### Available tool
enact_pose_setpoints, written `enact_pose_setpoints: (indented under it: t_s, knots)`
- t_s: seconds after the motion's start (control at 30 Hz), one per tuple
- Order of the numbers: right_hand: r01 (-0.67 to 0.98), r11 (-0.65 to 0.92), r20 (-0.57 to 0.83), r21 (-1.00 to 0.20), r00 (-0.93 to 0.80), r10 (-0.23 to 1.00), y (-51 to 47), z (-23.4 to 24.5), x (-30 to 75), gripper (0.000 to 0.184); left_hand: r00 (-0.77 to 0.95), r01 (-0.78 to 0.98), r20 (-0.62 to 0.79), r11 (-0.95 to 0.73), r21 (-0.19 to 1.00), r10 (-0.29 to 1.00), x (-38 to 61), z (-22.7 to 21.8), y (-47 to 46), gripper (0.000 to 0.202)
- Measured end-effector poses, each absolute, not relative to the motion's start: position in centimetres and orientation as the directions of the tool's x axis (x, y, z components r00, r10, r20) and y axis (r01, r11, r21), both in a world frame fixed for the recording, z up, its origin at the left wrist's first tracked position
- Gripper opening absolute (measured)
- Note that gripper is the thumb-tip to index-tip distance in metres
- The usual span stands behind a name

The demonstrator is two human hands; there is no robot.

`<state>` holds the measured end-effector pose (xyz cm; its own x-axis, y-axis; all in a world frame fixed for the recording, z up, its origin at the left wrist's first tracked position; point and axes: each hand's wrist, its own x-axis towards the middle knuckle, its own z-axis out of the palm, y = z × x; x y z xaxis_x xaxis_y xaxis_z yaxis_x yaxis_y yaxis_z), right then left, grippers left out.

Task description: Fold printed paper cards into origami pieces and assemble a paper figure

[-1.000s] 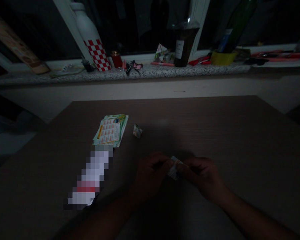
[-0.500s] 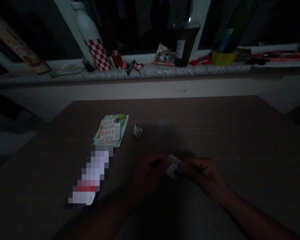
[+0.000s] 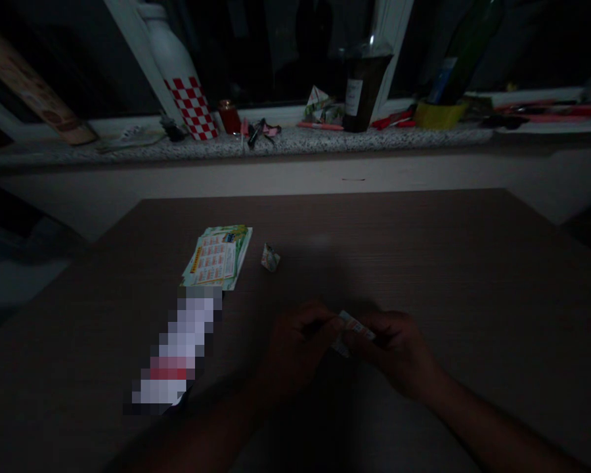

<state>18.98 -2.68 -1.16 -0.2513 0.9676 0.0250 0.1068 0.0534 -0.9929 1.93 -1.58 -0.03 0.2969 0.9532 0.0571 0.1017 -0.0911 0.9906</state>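
Observation:
A small folded piece of printed paper (image 3: 343, 345) is held between my two hands, low over the wooden table. My left hand (image 3: 305, 338) pinches its left edge between thumb and fingers. On the other side, my right hand (image 3: 396, 348) grips it too, with the thumb pressed across its face. Part of the paper is covered by the fingers, and the dim light hides its finer folds. Beyond my left hand, a little folded paper shape (image 3: 270, 258) stands on the table. To its left lies a stack of printed paper sheets (image 3: 217, 259).
A phone-like device with a blurred bright screen (image 3: 184, 341) lies left of my forearm. Along the granite windowsill (image 3: 295, 139) stand a red-and-white checkered bottle (image 3: 192, 105), a dark plastic cup (image 3: 362, 92), a small red jar (image 3: 229, 118) and a yellow tape roll (image 3: 438, 115) around a green bottle.
The paper has turned and shows a narrower face. My right thumb has shifted left across it, and the hands sit a little closer together.

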Motion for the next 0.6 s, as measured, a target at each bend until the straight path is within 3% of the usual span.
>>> enact_pose_setpoints:
  t_s: [0.23,0.37,0.6]
  knots:
    - [0.068,0.048,0.037,-0.997,-0.159,0.987,-2.63,-0.74,19.21,0.025,0.366,0.010,-0.137,0.143,0.990,0.920,2.12,-0.43,-1.70,0.018]
    - [0.064,0.032,0.021,-0.997,-0.162,0.987,-2.48,-0.67,19.38,0.025,0.345,0.077,-0.165,0.147,0.986,0.924,2.12,-0.28,-1.68,0.016]
    - [0.060,0.047,0.037,-0.997,-0.168,0.985,-2.54,-0.98,19.09,0.027,0.331,-0.081,-0.151,0.187,0.979,0.932,2.22,-0.49,-1.66,0.012]
